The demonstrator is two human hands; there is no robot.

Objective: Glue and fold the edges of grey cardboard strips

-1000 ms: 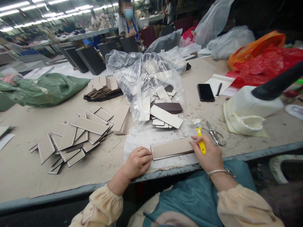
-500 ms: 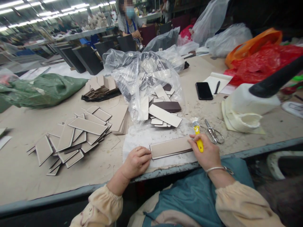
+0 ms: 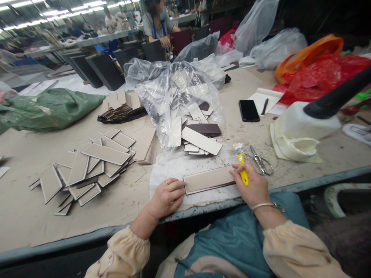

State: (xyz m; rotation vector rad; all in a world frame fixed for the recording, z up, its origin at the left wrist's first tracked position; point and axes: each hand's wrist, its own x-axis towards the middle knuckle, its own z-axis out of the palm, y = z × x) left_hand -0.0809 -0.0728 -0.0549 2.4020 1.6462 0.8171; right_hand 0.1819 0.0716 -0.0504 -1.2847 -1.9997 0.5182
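Note:
A long beige panel point(image 3: 207, 179) with a dark edge lies on a white sheet point(image 3: 165, 165) at the table's front edge. Its left end is held by the curled fingers of my left hand point(image 3: 168, 197). My right hand point(image 3: 251, 183) pinches the right end with thumb and fingertips, where the beige layer stands slightly off the base. That same hand also grips a yellow-handled brush point(image 3: 244, 177), whose tip is coated white and points away from me. Metal scissors point(image 3: 261, 160) lie just beyond my right hand.
Finished-looking edged panels point(image 3: 106, 153) are piled on the left. A clear plastic bag point(image 3: 185, 88) spills white and brown pieces at centre. A phone point(image 3: 249, 111), a white bottle with black spout point(image 3: 308, 119) and a red bag point(image 3: 327, 75) stand right. A co-worker point(image 3: 158, 29) is behind.
Both hands keep the same hold on the panel and brush. The view has shifted very slightly, and the co-worker's head has turned.

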